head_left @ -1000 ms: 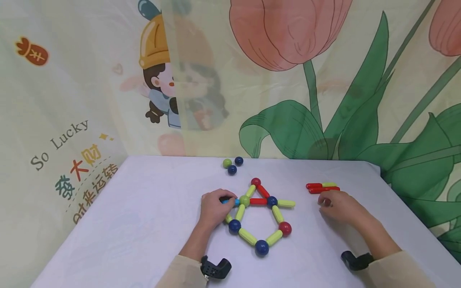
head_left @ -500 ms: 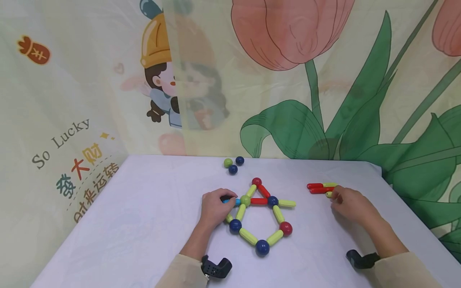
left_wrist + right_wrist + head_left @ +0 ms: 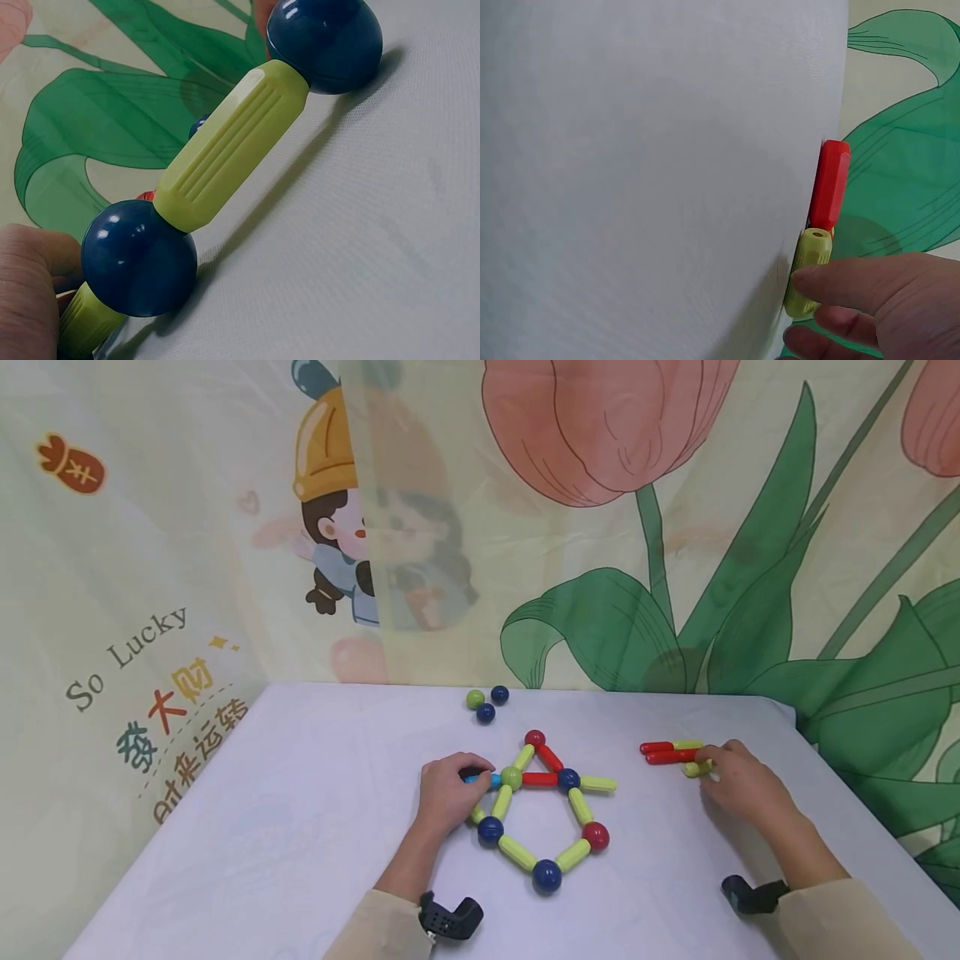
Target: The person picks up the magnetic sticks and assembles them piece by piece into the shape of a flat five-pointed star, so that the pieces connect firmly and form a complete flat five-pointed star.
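My left hand [image 3: 452,795] pinches a light blue building stick [image 3: 493,781], which joins a green ball [image 3: 511,778]. That ball belongs to a ball-and-stick frame: a ring of yellow-green and red sticks with a triangle at its far side. In the left wrist view, a yellow-green stick [image 3: 232,146] links two dark blue balls [image 3: 139,259], and my left fingers show at the edge. On the right, my right hand [image 3: 746,781] holds a yellow-green stick [image 3: 697,769] between thumb and fingers; in the right wrist view my thumb lies across this stick [image 3: 808,274].
Beside my right fingers lie red sticks [image 3: 670,757] and another yellow-green one [image 3: 687,744]. Two dark blue balls [image 3: 485,713] and a green ball [image 3: 475,699] rest near the far table edge. From the frame's right corner a yellow-green stick [image 3: 598,784] juts out.
My right hand has shifted right, away from the red sticks, and a yellow-green stick has come into sight at its fingertips. My left hand and the frame stay put.
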The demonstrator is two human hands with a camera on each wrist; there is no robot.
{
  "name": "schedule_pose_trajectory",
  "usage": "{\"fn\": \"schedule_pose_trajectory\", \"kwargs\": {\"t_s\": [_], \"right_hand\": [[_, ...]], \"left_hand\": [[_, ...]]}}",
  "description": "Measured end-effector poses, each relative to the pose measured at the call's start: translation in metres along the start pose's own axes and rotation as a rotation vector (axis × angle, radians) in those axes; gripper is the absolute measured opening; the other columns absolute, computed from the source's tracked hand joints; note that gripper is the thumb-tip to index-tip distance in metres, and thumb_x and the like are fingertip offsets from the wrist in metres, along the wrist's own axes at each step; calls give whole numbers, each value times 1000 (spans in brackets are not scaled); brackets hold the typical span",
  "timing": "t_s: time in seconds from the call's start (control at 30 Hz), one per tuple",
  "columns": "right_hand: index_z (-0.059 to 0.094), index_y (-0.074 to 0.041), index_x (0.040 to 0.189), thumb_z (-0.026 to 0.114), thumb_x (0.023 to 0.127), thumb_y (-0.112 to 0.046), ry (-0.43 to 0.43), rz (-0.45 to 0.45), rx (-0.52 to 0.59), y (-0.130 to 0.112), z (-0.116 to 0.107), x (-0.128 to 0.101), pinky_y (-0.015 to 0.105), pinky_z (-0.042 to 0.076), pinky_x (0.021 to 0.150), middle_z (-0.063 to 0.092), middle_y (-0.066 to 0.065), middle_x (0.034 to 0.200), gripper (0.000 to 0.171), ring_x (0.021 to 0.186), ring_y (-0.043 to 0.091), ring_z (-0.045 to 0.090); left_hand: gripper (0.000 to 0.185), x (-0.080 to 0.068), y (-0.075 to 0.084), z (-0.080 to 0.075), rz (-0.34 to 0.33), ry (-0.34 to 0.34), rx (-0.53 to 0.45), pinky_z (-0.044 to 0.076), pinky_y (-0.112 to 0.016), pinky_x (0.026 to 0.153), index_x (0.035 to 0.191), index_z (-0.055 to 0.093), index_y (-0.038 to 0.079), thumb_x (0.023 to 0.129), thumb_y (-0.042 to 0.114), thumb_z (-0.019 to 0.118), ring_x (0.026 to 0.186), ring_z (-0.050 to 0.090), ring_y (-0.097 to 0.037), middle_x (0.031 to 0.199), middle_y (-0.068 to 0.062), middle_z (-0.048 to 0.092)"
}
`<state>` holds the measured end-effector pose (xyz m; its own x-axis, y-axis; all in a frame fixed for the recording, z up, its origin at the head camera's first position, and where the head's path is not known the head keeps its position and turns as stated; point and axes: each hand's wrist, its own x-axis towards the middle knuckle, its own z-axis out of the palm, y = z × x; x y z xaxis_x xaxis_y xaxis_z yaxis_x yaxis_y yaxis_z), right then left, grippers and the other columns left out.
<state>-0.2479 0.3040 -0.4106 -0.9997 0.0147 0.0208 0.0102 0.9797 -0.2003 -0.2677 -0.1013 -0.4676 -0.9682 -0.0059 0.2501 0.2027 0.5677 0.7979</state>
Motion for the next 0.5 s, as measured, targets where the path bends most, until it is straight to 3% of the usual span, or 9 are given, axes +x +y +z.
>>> {"fn": "schedule_pose_trajectory", "kwargs": {"t_s": [0.2, 0.3, 0.5], "right_hand": [[68, 2, 108, 73, 88, -3, -84, -9, 5, -2, -3, 4, 60, 56, 85, 62, 27, 104, 22, 96, 42, 58], [68, 2, 108, 74, 87, -5, -134, -17, 22, -4, -5, 5, 54, 58, 81, 65, 22, 99, 23, 91, 37, 59], [70, -2, 104, 78, 86, -8, -156, -73, 44, -15, -3, 2, 51, 59, 80, 67, 14, 95, 21, 89, 30, 60]], "left_hand": [[10, 0, 1, 0, -12, -6, 2, 45, -52, 103, 93, 81, 23, 91, 19, 72, 104, 65, -22, 97, 5, 77], [10, 0, 2, 0, -11, -7, 5, 45, -52, 103, 93, 81, 23, 91, 19, 72, 104, 66, -22, 97, 5, 77], [9, 0, 2, -1, -10, -8, -4, 43, -53, 105, 92, 81, 22, 91, 18, 72, 104, 66, -23, 96, 5, 78]]}}
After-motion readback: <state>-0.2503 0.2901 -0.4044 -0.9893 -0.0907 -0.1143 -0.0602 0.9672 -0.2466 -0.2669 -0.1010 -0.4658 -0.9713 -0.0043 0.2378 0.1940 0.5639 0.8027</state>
